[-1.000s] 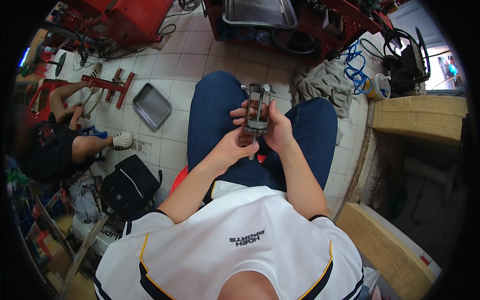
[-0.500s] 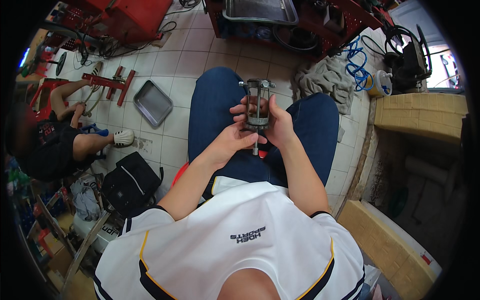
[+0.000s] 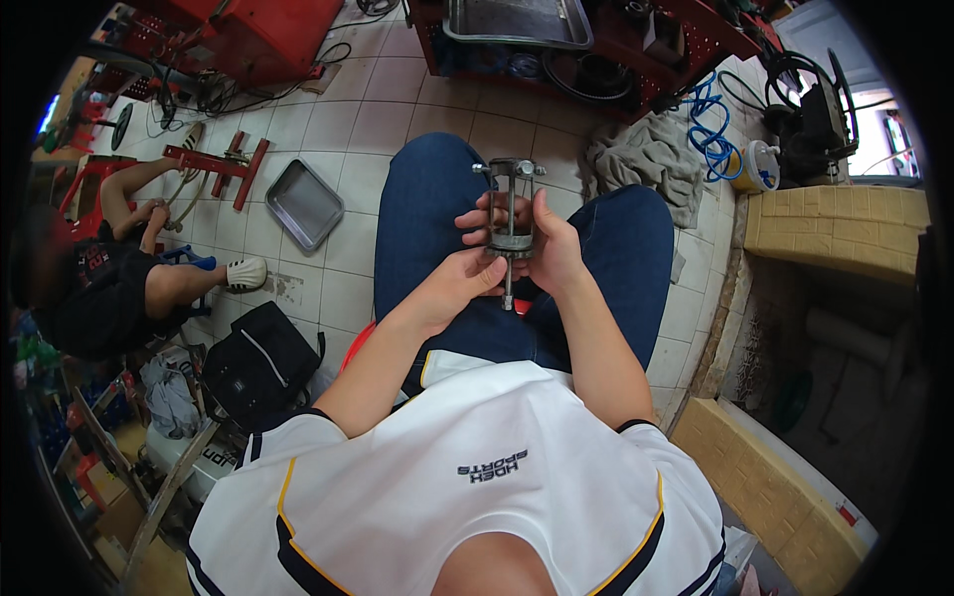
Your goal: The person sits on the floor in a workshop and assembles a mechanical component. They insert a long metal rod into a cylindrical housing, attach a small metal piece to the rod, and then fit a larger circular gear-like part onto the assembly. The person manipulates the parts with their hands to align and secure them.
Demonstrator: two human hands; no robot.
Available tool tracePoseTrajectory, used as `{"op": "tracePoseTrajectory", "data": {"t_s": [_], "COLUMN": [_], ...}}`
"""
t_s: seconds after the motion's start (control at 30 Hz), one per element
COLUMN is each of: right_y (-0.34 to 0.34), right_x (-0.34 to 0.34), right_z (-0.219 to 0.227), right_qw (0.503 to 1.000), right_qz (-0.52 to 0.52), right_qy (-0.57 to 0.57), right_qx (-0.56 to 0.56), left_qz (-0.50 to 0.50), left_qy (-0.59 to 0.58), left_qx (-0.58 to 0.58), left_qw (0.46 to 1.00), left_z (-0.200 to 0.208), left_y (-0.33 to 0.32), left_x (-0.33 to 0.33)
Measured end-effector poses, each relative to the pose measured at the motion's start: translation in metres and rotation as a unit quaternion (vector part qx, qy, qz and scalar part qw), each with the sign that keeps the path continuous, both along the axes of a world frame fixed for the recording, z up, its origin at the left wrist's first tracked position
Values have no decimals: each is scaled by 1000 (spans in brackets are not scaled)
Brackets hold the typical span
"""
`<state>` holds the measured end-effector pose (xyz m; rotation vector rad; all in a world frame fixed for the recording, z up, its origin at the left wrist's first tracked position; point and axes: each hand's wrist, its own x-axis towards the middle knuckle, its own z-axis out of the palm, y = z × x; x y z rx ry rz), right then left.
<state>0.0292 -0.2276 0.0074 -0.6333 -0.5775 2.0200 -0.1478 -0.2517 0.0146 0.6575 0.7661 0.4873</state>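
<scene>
A cage-shaped metal puller (image 3: 512, 240) stands over my lap, with upright rods between its end plates and a central bolt pointing down toward me. My right hand (image 3: 556, 248) is wrapped round its cage from the right; the thumb lies along the side and the fingertips show behind and to the left. Closed at the lower plate, my left hand (image 3: 459, 286) has its thumb beside the top of the central bolt. Some of its fingers are hidden behind the tool. Both jean-clad knees (image 3: 432, 184) lie beneath.
A grey metal tray (image 3: 304, 205) lies on the tiled floor. Left of it sits another person (image 3: 109, 288) near a red metal stand (image 3: 231, 171). A black bag (image 3: 260, 363) is at my left. A grey cloth (image 3: 646, 164) and blue coiled hose (image 3: 708, 129) lie ahead right.
My left thumb and fingers have shifted a little left and up round the central bolt. The puller and right hand stay almost in place.
</scene>
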Motion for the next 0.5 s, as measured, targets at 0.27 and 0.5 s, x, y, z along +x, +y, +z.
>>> {"op": "tracePoseTrajectory", "data": {"t_s": [0.27,0.5], "right_y": [2,2], "right_x": [4,4], "right_z": [2,0], "right_qw": [1000,1000], "right_qz": [-18,2], "right_qy": [8,26], "right_qx": [-1,7], "left_qz": [-20,-6], "left_qy": [-17,-58], "left_qx": [31,-47], "left_qw": [999,997], "left_z": [-4,9], "left_y": [4,7], "left_x": [-7,-4]}}
